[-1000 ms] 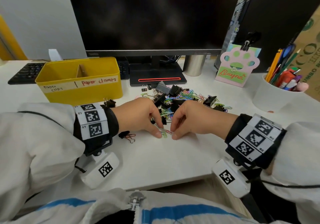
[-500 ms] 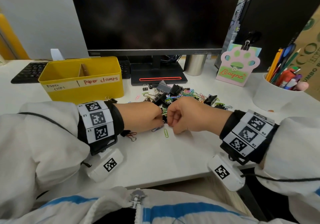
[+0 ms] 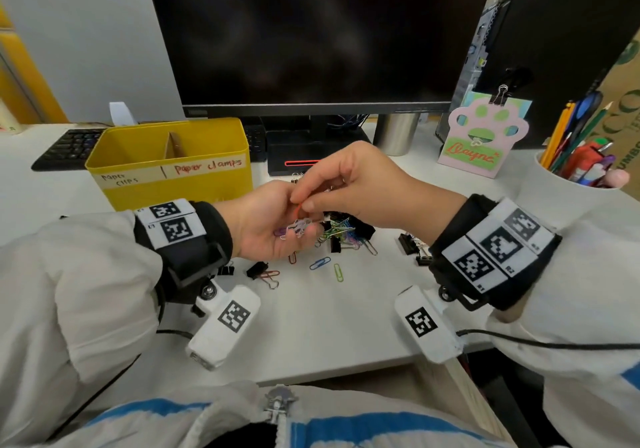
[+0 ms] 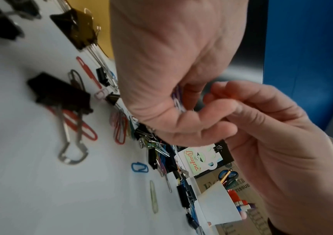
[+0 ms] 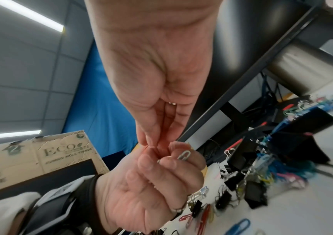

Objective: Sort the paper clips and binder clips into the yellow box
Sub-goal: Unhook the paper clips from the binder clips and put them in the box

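Loose clips: a green paper clip [image 3: 338, 272] and a blue paper clip [image 3: 319, 263] lay on the white tabletop [image 3: 329, 323] nearest the person.
Left hand [image 3: 273, 226]: held palm-up above the tabletop, fingers cupped around a small bunch of paper clips [image 3: 298, 228].
Right hand [image 3: 360, 188]: pinched an orange paper clip [image 3: 298, 209] just over that palm.
Handover: best released low into the cupped palm, so nothing bounces out.
Pile [image 3: 341, 233]: mixed paper clips and black binder clips waited behind the hands.
Yellow box [image 3: 169, 163]: stood farther back on the left, with compartments labelled for clips and clamps.
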